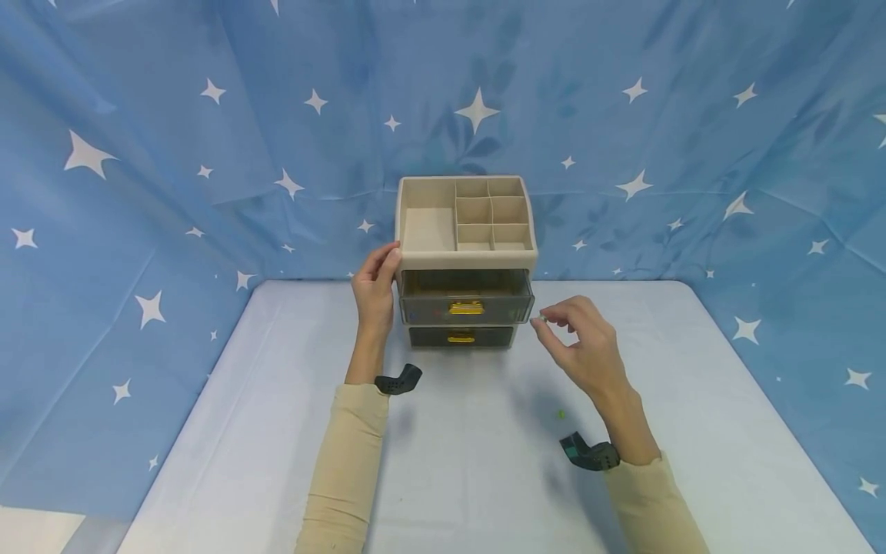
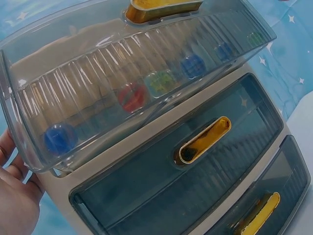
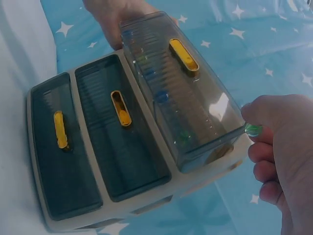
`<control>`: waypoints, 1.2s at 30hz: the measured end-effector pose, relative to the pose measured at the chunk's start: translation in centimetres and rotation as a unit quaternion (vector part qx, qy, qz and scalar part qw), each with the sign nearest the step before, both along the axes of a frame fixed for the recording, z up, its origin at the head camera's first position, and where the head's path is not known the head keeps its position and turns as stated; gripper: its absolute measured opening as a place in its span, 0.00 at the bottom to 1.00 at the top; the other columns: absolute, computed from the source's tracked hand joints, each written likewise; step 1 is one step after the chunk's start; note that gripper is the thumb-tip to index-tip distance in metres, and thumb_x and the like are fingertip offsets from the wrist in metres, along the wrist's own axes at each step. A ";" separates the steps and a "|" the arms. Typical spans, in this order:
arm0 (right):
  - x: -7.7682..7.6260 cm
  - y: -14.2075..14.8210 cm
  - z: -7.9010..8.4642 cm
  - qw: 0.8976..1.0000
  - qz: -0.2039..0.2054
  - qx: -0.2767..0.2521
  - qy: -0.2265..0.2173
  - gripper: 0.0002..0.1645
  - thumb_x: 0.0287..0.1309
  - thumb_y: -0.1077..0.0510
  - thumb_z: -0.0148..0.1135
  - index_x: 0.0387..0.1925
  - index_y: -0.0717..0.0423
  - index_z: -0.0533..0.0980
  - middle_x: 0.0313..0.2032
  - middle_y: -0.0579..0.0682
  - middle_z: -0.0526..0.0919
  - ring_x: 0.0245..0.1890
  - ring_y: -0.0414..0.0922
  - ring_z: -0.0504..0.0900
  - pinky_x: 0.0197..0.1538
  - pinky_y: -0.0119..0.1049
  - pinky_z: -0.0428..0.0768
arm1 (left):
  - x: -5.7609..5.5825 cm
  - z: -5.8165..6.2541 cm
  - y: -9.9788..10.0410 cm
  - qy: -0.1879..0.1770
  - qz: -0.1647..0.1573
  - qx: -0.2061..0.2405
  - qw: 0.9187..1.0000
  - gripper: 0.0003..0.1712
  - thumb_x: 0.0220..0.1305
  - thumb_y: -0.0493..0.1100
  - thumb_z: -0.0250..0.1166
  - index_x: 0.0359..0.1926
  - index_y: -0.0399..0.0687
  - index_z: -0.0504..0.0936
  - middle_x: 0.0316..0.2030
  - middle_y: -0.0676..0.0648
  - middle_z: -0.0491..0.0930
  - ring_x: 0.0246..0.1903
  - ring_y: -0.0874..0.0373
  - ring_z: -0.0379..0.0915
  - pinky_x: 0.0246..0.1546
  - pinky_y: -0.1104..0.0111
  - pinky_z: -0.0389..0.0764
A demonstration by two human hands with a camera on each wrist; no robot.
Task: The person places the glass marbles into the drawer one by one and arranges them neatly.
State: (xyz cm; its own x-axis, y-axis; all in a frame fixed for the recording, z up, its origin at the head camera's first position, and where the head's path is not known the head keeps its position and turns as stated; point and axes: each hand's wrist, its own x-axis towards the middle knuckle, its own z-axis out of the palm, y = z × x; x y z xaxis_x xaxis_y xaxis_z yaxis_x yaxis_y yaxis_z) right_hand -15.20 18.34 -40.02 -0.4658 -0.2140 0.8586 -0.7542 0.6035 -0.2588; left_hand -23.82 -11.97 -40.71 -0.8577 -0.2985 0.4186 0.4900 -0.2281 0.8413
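A cream desktop organizer (image 1: 467, 261) stands at the back of the table, its clear top drawer (image 1: 498, 310) pulled out. Through the drawer's front I see several small glassy balls, among them a blue ball (image 2: 60, 139) and a red ball (image 2: 132, 97). My left hand (image 1: 376, 288) rests against the organizer's left side near its upper front corner. Just off the drawer's right front corner, my right hand (image 1: 584, 346) pinches a small green ball (image 3: 253, 129) between thumb and forefinger. Both lower drawers, the middle drawer (image 3: 128, 161) and the bottom drawer (image 3: 73, 181), are closed.
Another small green ball (image 1: 561, 414) lies on the white tabletop (image 1: 471, 469), below and left of my right wrist. The organizer's top has divided compartments (image 1: 474, 209). A blue star-patterned curtain (image 1: 588, 131) hangs behind and along both sides of the table.
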 end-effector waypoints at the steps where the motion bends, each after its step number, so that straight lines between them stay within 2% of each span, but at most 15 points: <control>1: -0.1 -0.1 0.1 1.000 0.001 0.000 0.002 0.10 0.46 0.66 0.73 0.33 0.65 0.82 0.31 0.56 0.83 0.32 0.48 0.80 0.34 0.31 0.76 | 0.0 0.0 0.0 -0.001 0.000 0.000 1.000 0.09 0.68 0.42 0.64 0.46 0.53 0.88 0.38 0.57 0.85 0.33 0.64 0.73 0.35 0.74 0.74; 5: -0.3 -0.2 0.6 1.000 0.002 0.001 0.008 0.10 0.47 0.66 0.73 0.33 0.66 0.82 0.31 0.56 0.83 0.33 0.48 0.80 0.35 0.32 0.76 | 0.0 0.0 0.0 -0.002 0.000 0.004 1.000 0.09 0.68 0.41 0.64 0.46 0.51 0.88 0.39 0.57 0.86 0.33 0.64 0.74 0.35 0.74 0.75; 12: -0.8 -0.6 1.3 1.000 -0.018 -0.001 -0.002 0.13 0.48 0.67 0.75 0.37 0.67 0.82 0.34 0.58 0.83 0.35 0.49 0.80 0.37 0.30 0.76 | 0.0 0.0 0.0 -0.005 -0.003 0.006 1.000 0.12 0.68 0.40 0.63 0.49 0.43 0.87 0.39 0.58 0.86 0.34 0.64 0.74 0.36 0.74 0.75; 16: -1.1 -1.0 1.7 1.000 -0.029 0.003 -0.011 0.14 0.49 0.67 0.76 0.38 0.67 0.82 0.35 0.59 0.83 0.35 0.50 0.80 0.39 0.30 0.76 | 0.1 0.0 0.0 -0.006 0.002 0.001 1.000 0.11 0.67 0.42 0.64 0.48 0.47 0.87 0.40 0.58 0.86 0.34 0.64 0.74 0.37 0.74 0.75; 23: -1.9 -1.7 2.0 0.999 -0.028 -0.008 -0.016 0.15 0.47 0.67 0.77 0.39 0.66 0.84 0.34 0.57 0.83 0.34 0.49 0.80 0.35 0.37 0.78 | 0.1 0.1 0.1 -0.007 -0.001 0.006 1.000 0.09 0.67 0.41 0.64 0.45 0.55 0.88 0.39 0.58 0.86 0.34 0.64 0.75 0.37 0.74 0.75; 30: -2.3 -1.9 2.0 0.999 -0.031 0.007 -0.031 0.14 0.50 0.65 0.76 0.39 0.66 0.83 0.34 0.57 0.82 0.34 0.49 0.80 0.34 0.42 0.80 | 0.1 0.1 0.0 -0.005 -0.006 0.010 1.000 0.09 0.68 0.40 0.64 0.45 0.55 0.88 0.39 0.58 0.86 0.34 0.64 0.75 0.37 0.74 0.76; 36: -2.4 -1.9 2.0 0.998 -0.035 0.013 -0.056 0.12 0.52 0.63 0.75 0.39 0.65 0.84 0.34 0.55 0.82 0.33 0.47 0.79 0.35 0.38 0.78 | 0.0 0.0 0.0 -0.001 0.000 0.005 1.000 0.09 0.67 0.42 0.64 0.45 0.55 0.88 0.39 0.57 0.86 0.34 0.64 0.75 0.37 0.74 0.75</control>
